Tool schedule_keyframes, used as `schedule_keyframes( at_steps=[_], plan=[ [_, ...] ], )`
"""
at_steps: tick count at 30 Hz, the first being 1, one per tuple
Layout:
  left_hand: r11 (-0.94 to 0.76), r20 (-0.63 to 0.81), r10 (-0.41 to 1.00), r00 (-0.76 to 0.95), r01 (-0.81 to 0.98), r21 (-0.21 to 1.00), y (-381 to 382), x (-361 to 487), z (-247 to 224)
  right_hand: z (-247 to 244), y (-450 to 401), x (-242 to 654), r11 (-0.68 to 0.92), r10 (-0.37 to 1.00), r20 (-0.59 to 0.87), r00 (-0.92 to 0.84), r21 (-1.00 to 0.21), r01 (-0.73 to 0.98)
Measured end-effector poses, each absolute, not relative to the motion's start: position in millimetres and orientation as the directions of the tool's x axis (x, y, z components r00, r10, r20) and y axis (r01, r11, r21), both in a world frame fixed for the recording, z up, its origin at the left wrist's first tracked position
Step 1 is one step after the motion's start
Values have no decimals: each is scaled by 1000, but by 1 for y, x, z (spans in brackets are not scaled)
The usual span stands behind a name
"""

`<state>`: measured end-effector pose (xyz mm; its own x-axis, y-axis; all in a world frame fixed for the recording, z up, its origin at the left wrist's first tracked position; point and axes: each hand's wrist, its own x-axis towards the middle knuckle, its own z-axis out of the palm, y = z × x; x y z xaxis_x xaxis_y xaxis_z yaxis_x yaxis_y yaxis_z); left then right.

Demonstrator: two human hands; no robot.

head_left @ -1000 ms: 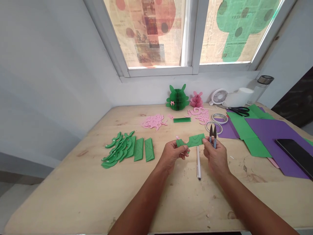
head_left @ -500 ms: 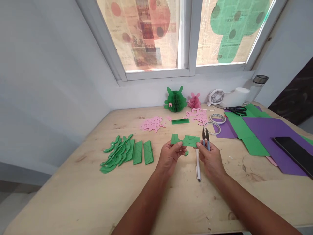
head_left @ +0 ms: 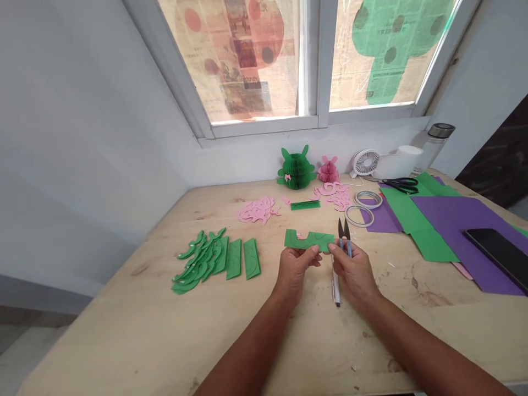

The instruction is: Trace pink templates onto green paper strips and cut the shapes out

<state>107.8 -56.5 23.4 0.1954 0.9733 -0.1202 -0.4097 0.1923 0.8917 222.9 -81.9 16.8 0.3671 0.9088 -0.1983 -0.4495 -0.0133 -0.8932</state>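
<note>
Between my two hands is a green paper strip (head_left: 310, 240) with a curved notch in its upper edge and drawn lines on it. My left hand (head_left: 297, 268) pinches its lower middle. The right end is gripped by my right hand (head_left: 351, 265), which also holds small snips (head_left: 345, 237) with blades pointing up and away. A white pen (head_left: 336, 287) lies on the table just under my right hand. To the left are a pile of cut green curved pieces (head_left: 200, 258) and green rectangles (head_left: 252, 258) with drawn curves.
Pink cutouts (head_left: 256, 210), a green folded strip (head_left: 305, 205), tape rolls (head_left: 359, 216) and green (head_left: 297, 170) and pink (head_left: 328, 170) paper figures stand or lie further back. At right are black scissors (head_left: 400, 184), purple paper (head_left: 462, 231), a phone (head_left: 499, 253), a fan (head_left: 365, 163) and a bottle (head_left: 433, 147).
The strip has shifted slightly left and down in my hands, and my left hand now holds it nearer its middle. The small green scrap below it is no longer visible.
</note>
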Motion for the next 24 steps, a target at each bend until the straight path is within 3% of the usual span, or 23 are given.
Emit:
schedule_keyframes(
  at_steps=[24],
  plan=[
    [162, -107, 981, 161, -384, 909, -55, 105, 24, 9, -81, 221, -32, 918, -195, 346, -905, -424]
  ],
)
